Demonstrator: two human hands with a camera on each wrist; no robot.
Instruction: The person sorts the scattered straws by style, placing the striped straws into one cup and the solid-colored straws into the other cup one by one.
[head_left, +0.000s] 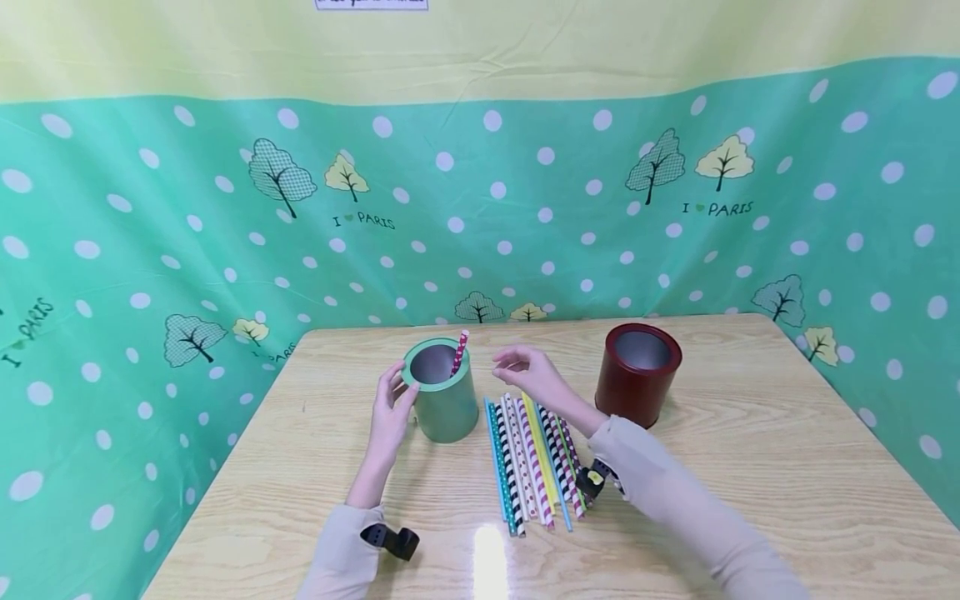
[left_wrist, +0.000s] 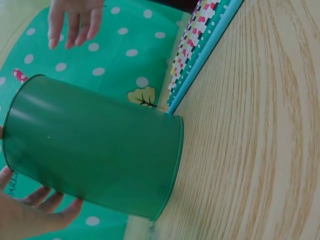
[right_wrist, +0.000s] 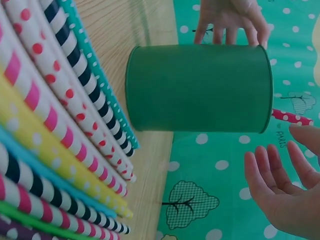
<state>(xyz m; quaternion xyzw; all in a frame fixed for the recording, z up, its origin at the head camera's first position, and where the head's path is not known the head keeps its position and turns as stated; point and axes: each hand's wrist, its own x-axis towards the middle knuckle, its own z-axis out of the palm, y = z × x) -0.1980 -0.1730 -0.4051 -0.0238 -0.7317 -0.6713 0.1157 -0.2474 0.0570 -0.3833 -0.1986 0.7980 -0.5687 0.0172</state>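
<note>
— What is the left hand (head_left: 390,408) doing?

— It is gripping the green can (head_left: 446,412) by the rim, thumb at the near edge, fingers lying along the outer side, and the can is standing upright beside that grip

— And the right hand (head_left: 531,375)?

— It is holding nothing; its fingers are bending loosely, across the can's mouth from the left grip and apart from the rim

— Where are the straws?

— One pink dotted straw (head_left: 461,350) is leaning inside the can, across from the left grip; the other straws (head_left: 533,458) are lying side by side on the table (head_left: 750,417), nearer the person than the right hand, and the red can (head_left: 636,387) is standing farther right

— How should the hands be working?

— I'd say the left should be bracing the can gently, while the right should be pinching one straw at a time near its end, lifting it clear of its neighbours and lowering it without knocking the rim
</note>
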